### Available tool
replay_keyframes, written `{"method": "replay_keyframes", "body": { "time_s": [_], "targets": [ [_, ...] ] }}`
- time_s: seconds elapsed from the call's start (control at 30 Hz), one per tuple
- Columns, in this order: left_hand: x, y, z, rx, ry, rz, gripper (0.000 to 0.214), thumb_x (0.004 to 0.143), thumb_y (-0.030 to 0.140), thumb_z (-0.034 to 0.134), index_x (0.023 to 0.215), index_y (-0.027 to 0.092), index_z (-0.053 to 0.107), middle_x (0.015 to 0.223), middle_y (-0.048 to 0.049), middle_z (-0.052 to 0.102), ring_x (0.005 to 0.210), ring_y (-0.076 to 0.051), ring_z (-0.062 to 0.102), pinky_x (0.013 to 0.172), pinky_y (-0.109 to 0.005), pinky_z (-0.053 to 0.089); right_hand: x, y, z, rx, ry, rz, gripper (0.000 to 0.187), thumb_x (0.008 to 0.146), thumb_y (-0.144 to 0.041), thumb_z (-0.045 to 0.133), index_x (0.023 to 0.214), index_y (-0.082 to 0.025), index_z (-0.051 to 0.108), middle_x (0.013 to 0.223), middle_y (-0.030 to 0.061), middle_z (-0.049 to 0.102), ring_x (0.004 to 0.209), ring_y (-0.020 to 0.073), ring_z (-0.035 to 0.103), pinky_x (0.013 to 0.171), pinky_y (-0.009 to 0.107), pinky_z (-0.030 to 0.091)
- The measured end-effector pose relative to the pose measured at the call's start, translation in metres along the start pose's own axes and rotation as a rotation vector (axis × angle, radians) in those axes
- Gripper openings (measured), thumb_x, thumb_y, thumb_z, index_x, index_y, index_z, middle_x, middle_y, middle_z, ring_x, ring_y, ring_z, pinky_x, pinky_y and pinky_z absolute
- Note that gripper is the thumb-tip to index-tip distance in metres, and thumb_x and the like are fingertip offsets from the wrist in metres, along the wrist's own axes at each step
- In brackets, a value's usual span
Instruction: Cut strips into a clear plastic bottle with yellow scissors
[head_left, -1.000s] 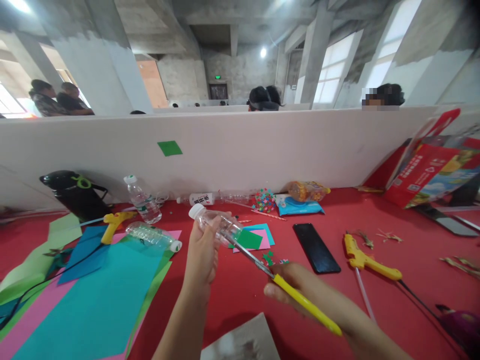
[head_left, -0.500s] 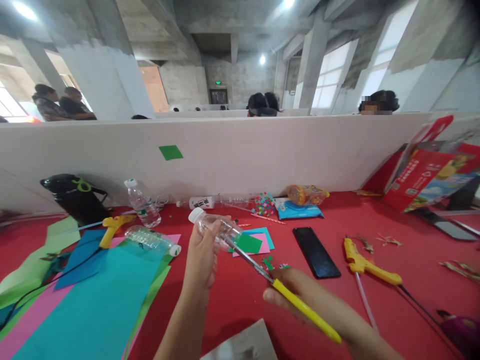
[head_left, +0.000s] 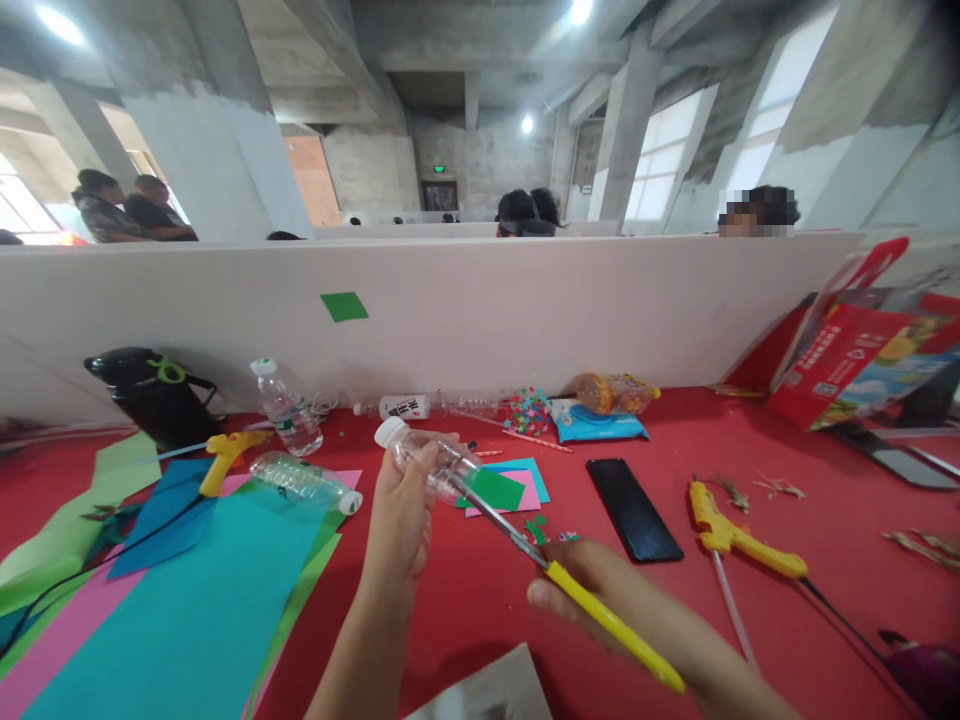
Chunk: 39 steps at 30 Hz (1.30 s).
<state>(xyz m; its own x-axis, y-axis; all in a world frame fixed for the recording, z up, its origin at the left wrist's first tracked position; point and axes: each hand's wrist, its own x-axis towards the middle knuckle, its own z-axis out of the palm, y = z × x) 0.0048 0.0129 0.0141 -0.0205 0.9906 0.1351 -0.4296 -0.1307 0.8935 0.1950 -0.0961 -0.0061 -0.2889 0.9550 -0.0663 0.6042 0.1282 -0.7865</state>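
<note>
My left hand (head_left: 405, 505) is closed around a clear plastic bottle (head_left: 456, 462) with a white cap, held tilted above the table with the cap to the upper left. In my right hand (head_left: 581, 580) is a yellow-handled tool (head_left: 615, 625) with a long, narrow metal blade. The blade's far end meets the bottle's lower side; whether it goes into the plastic I cannot tell. Behind the bottle lie small green, pink and blue paper sheets (head_left: 501, 490), with green star-shaped bits (head_left: 535, 530) in front of them.
Coloured paper (head_left: 187, 600), a yellow glue gun (head_left: 221, 465) and two bottles stand or lie at left. To the right are a phone (head_left: 634, 510) and another glue gun (head_left: 739, 540) with its cord. A white partition (head_left: 480, 320) closes off the back. Brown paper (head_left: 487, 690) lies near me.
Both hands, the bottle and the tool keep nearly the same pose. The whole view has shifted very slightly downward in the frame.
</note>
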Motion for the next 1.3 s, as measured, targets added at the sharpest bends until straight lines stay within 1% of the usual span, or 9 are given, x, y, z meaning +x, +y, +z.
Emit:
{"method": "replay_keyframes", "body": {
  "time_s": [0.17, 0.33, 0.47, 0.57, 0.77, 0.9, 1.07, 1.2, 1.3],
  "targets": [
    [-0.0006, -0.0027, 0.0003, -0.026, -0.009, 0.0, 0.017, 0.08, 0.028, 0.066, 0.093, 0.019, 0.06, 0.092, -0.0039, 0.072, 0.089, -0.02, 0.069, 0.079, -0.032, 0.051, -0.0005, -0.0026, -0.0006, 0.003, -0.022, 0.032, 0.053, 0.089, -0.068, 0.041, 0.074, -0.018, 0.048, 0.071, -0.0015, 0.043, 0.064, 0.0136, 0.038, 0.053, 0.024, 0.03],
    [-0.002, -0.0038, 0.0005, -0.003, 0.007, 0.0, 0.016, 0.08, 0.027, 0.066, 0.093, 0.019, 0.061, 0.091, -0.0036, 0.072, 0.09, -0.02, 0.068, 0.082, -0.033, 0.05, 0.0007, -0.0055, -0.001, -0.014, 0.01, 0.014, 0.053, 0.089, -0.068, 0.041, 0.071, -0.018, 0.048, 0.068, -0.0025, 0.042, 0.06, 0.0127, 0.037, 0.052, 0.024, 0.03],
    [-0.0005, -0.005, -0.0014, 0.003, -0.015, 0.03, 0.015, 0.081, 0.028, 0.065, 0.092, 0.019, 0.061, 0.091, -0.0035, 0.071, 0.089, -0.02, 0.068, 0.08, -0.033, 0.051, 0.0019, -0.0055, -0.0024, 0.004, -0.021, 0.014, 0.052, 0.09, -0.066, 0.041, 0.07, -0.019, 0.045, 0.064, -0.0046, 0.036, 0.056, 0.0114, 0.033, 0.048, 0.023, 0.026],
    [0.001, -0.005, -0.0027, 0.013, 0.002, 0.03, 0.016, 0.079, 0.029, 0.067, 0.091, 0.02, 0.06, 0.092, -0.0034, 0.071, 0.087, -0.02, 0.068, 0.077, -0.032, 0.052, 0.0025, -0.0067, -0.0033, -0.003, -0.055, 0.023, 0.052, 0.088, -0.068, 0.041, 0.067, -0.021, 0.04, 0.062, -0.0057, 0.031, 0.054, 0.0108, 0.03, 0.046, 0.023, 0.023],
    [0.002, -0.0005, -0.0042, 0.056, 0.02, 0.062, 0.019, 0.078, 0.03, 0.067, 0.092, 0.021, 0.058, 0.092, -0.0026, 0.07, 0.089, -0.02, 0.068, 0.078, -0.031, 0.051, 0.0055, -0.0091, -0.0003, -0.015, -0.01, 0.033, 0.06, 0.084, -0.077, 0.035, 0.062, -0.021, 0.033, 0.061, -0.0054, 0.029, 0.056, 0.0109, 0.027, 0.047, 0.024, 0.02],
    [0.0023, 0.0015, -0.0049, 0.068, -0.019, 0.098, 0.017, 0.08, 0.029, 0.064, 0.093, 0.019, 0.058, 0.093, -0.0033, 0.069, 0.086, -0.019, 0.068, 0.081, -0.034, 0.051, 0.0055, -0.0071, 0.0005, -0.001, -0.053, 0.004, 0.061, 0.084, -0.077, 0.034, 0.062, -0.021, 0.032, 0.059, -0.006, 0.028, 0.054, 0.0105, 0.026, 0.047, 0.024, 0.019],
    [0.0011, -0.0033, -0.0052, 0.149, -0.064, 0.159, 0.018, 0.082, 0.028, 0.063, 0.097, 0.019, 0.058, 0.095, -0.0047, 0.069, 0.09, -0.02, 0.067, 0.084, -0.035, 0.05, -0.0002, -0.0081, -0.0003, 0.011, -0.034, -0.027, 0.057, 0.087, -0.074, 0.033, 0.07, -0.02, 0.039, 0.066, -0.0035, 0.039, 0.06, 0.0128, 0.034, 0.052, 0.025, 0.028],
    [-0.0008, -0.004, -0.0037, 0.145, -0.103, 0.144, 0.016, 0.083, 0.027, 0.062, 0.096, 0.02, 0.057, 0.097, -0.004, 0.069, 0.088, -0.019, 0.067, 0.084, -0.034, 0.049, -0.0009, -0.008, 0.0016, 0.049, -0.05, -0.024, 0.059, 0.086, -0.077, 0.032, 0.069, -0.021, 0.037, 0.065, -0.005, 0.032, 0.059, 0.0122, 0.03, 0.05, 0.023, 0.026],
    [-0.0009, -0.0017, -0.0021, 0.118, -0.108, 0.141, 0.016, 0.083, 0.027, 0.062, 0.096, 0.02, 0.056, 0.094, -0.0034, 0.07, 0.084, -0.019, 0.068, 0.082, -0.035, 0.05, 0.0011, -0.0018, 0.0063, 0.067, -0.029, -0.026, 0.056, 0.088, -0.073, 0.035, 0.068, -0.021, 0.035, 0.066, -0.005, 0.029, 0.06, 0.012, 0.028, 0.049, 0.023, 0.022]
  ]
}}
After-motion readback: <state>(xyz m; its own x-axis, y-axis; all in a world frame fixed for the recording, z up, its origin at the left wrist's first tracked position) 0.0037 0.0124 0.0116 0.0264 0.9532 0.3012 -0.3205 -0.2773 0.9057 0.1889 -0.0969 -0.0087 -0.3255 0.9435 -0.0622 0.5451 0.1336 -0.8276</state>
